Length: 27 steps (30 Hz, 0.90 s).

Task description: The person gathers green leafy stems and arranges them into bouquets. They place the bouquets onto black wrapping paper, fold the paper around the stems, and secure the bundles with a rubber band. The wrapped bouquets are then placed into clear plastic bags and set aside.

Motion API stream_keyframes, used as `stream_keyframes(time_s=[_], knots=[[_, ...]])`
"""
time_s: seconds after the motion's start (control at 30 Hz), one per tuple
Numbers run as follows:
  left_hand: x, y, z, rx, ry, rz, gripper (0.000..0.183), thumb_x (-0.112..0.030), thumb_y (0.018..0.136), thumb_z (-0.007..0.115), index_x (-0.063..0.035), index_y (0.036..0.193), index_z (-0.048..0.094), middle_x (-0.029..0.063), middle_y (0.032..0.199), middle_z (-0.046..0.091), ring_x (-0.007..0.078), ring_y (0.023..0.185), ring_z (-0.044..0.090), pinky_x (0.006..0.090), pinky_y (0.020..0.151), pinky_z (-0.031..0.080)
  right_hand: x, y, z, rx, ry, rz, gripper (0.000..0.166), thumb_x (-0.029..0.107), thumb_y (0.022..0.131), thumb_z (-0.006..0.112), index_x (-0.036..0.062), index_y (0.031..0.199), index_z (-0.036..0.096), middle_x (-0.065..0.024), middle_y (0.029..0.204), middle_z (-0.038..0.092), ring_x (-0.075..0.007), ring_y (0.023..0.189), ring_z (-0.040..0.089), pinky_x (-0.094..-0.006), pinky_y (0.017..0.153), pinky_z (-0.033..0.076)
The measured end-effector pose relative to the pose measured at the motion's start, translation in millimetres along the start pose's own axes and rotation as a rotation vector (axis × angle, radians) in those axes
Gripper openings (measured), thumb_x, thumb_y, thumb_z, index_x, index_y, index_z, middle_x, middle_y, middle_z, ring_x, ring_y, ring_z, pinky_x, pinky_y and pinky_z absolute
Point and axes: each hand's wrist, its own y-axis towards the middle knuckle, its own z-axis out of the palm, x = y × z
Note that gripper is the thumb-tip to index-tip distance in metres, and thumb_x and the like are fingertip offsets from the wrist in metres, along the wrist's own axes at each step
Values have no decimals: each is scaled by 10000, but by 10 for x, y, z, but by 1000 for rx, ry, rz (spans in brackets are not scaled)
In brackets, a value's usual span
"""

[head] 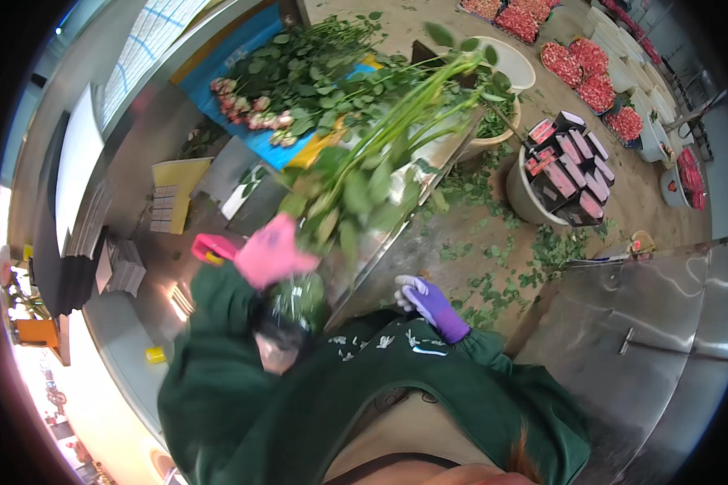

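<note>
My left hand [276,251], in a pink glove and blurred, is over the near end of a bunch of long green leafy stems [394,121]. Whether its fingers grip the stems cannot be told. Below it, a clear and black sleeve [288,309] wraps leaves and something pale pink beside my green sleeve. A pink tool with a yellow part [215,248] is just left of the glove; its kind and whether it is held are unclear. My right hand [424,300], in a purple glove with whitish fingers, hangs loosely curled in front of my body, holding nothing visible.
Pink roses [252,112] lie on blue and yellow sheeting [206,85] on the metal table. At right stands a bucket [525,194] of flowers in black-and-pink sleeves. Cut leaves [491,297] litter the floor. A metal cabinet or bench [625,315] stands lower right; card stacks [124,267] are left.
</note>
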Motion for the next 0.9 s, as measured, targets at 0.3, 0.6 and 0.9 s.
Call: stream_keyframes(time_s=[0.3, 0.6, 0.9], knots=[[-829, 3782, -196, -9, 243, 0, 882, -436, 641, 793, 127, 1217, 436, 278, 1129, 624, 342, 1026, 640, 385, 874, 528, 982, 110, -1556, -305, 0, -144, 360, 203, 1000, 497, 36, 1319, 498, -60, 1006, 633, -111, 841, 600, -249, 764, 492], [-123, 4866, 104, 78, -249, -164, 814, -605, 760, 671, 12, 1276, 547, 219, 1292, 564, 341, 1141, 574, 418, 964, 455, 1274, 622, -2492, -469, 148, -40, 350, 186, 992, 525, 22, 1299, 505, -81, 979, 630, -110, 791, 593, -225, 674, 482], [695, 5169, -320, -264, 453, -256, 521, -381, 767, 658, -57, 1166, 572, 178, 1052, 650, 351, 990, 618, 452, 847, 484, 1855, 1875, -2986, -438, 214, 19, 394, 222, 986, 536, 73, 1346, 478, -83, 1176, 602, -165, 1005, 611, -288, 847, 499]])
